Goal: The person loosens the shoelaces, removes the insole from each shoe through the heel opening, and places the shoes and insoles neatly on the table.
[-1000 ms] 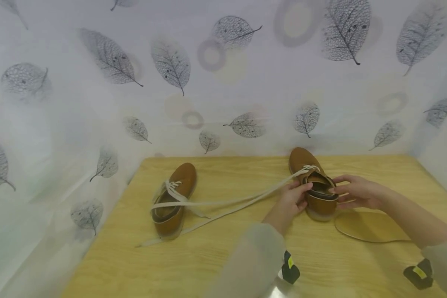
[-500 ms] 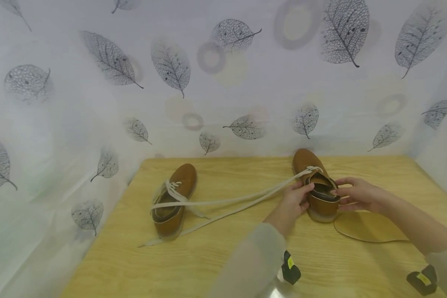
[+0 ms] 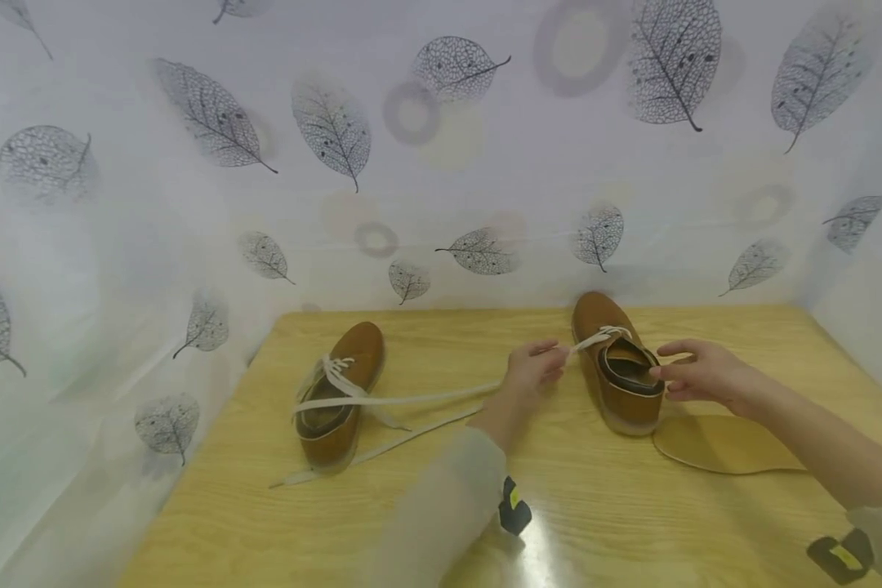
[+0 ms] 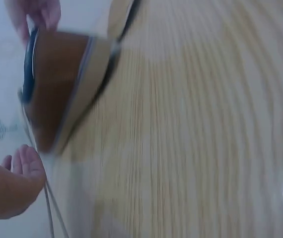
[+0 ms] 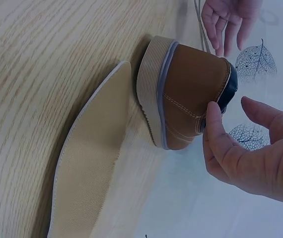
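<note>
A brown lace-up shoe (image 3: 626, 402) stands on the right of the table, toe toward the wall. My right hand (image 3: 706, 377) is at its collar; in the right wrist view fingertips (image 5: 213, 111) touch the collar's edge while another finger stands apart. Left of the shoe, my left hand (image 3: 531, 371) is over the long pale laces (image 3: 595, 337), which run past its loosely bent fingers. In the left wrist view the lace (image 4: 49, 198) passes right beside that hand. A second brown shoe (image 3: 367, 347) lies farther left, the lace ends crossing it.
A tan insole (image 3: 728, 445) lies flat on the wood-grain table (image 3: 412, 523), just right of the shoe and partly under my right forearm. A white leaf-patterned covering (image 3: 382, 163) rises behind the table and along both sides.
My left hand has let go of the right shoe's side and moved left onto the laces. My right hand remains at the collar, and the shoe has shifted only slightly.
</note>
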### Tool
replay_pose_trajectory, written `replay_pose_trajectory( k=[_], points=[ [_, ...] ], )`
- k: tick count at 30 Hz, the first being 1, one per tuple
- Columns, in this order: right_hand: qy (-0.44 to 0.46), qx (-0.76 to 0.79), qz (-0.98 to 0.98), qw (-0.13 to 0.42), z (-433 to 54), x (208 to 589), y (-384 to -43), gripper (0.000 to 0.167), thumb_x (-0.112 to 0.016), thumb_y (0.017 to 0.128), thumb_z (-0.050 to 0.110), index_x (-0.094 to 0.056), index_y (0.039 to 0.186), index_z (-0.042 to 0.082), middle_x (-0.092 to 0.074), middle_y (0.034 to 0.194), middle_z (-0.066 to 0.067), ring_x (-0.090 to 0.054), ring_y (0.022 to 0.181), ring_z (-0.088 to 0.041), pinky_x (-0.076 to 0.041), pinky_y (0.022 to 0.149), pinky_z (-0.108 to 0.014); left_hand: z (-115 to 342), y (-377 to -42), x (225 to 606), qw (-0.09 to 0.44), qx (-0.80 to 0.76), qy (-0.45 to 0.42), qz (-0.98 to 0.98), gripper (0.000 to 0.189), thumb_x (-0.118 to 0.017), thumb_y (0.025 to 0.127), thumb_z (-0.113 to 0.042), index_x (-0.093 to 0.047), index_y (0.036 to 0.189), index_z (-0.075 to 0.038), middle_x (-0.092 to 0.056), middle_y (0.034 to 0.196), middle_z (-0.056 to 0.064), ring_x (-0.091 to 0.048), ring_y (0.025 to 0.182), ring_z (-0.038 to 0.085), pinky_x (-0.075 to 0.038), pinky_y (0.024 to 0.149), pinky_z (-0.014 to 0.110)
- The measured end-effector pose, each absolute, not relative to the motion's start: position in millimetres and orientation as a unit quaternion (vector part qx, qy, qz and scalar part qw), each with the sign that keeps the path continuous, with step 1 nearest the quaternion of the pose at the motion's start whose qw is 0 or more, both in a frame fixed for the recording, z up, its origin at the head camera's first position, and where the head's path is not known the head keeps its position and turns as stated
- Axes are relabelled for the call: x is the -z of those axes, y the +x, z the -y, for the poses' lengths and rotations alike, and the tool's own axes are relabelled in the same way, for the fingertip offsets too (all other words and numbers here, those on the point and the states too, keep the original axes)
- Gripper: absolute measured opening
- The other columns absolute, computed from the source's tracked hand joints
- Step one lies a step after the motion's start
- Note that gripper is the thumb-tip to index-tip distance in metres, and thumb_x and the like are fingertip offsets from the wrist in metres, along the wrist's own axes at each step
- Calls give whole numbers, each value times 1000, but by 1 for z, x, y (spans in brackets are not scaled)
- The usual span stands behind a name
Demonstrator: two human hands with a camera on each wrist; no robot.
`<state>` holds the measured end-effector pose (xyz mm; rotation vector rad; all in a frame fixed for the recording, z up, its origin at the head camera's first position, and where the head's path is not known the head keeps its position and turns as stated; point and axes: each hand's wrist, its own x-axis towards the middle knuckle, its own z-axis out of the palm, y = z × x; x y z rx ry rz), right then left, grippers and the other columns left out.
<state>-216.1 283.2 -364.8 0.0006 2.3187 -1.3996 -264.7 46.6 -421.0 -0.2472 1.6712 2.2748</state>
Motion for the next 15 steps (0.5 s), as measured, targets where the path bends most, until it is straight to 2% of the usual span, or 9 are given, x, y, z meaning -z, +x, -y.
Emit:
replay_pose_trajectory(
  k=[5, 11, 15],
  points=[
    [-14, 505, -838, 205, -278, 364, -213, 68, -55, 94, 12, -16, 138, -21, -43, 127, -41, -60, 88, -15, -56, 83, -34, -3, -282, 429, 142, -723, -48, -675, 47, -68, 86, -11, -52, 129, 0, -59, 121, 12, -57, 112, 27, -48, 98, 34],
    [4, 508, -839, 194, -275, 362, -209, 69, -56, 94, 15, -16, 138, -21, -46, 124, -38, -61, 85, -15, -57, 81, -31, 30, -280, 429, 140, -523, -9, -841, 48, -72, 84, -27, -57, 121, 0, -60, 118, 13, -56, 110, 29, -49, 95, 37],
    [35, 544, -817, 188, -277, 362, -207, 70, -55, 95, 14, -13, 140, -20, -58, 109, -14, -59, 81, -12, -57, 81, -29, 35, -273, 425, 150, -399, 48, -903, 48, -75, 79, -36, -61, 110, -2, -64, 108, 10, -60, 98, 25, -51, 88, 37]
  ],
)
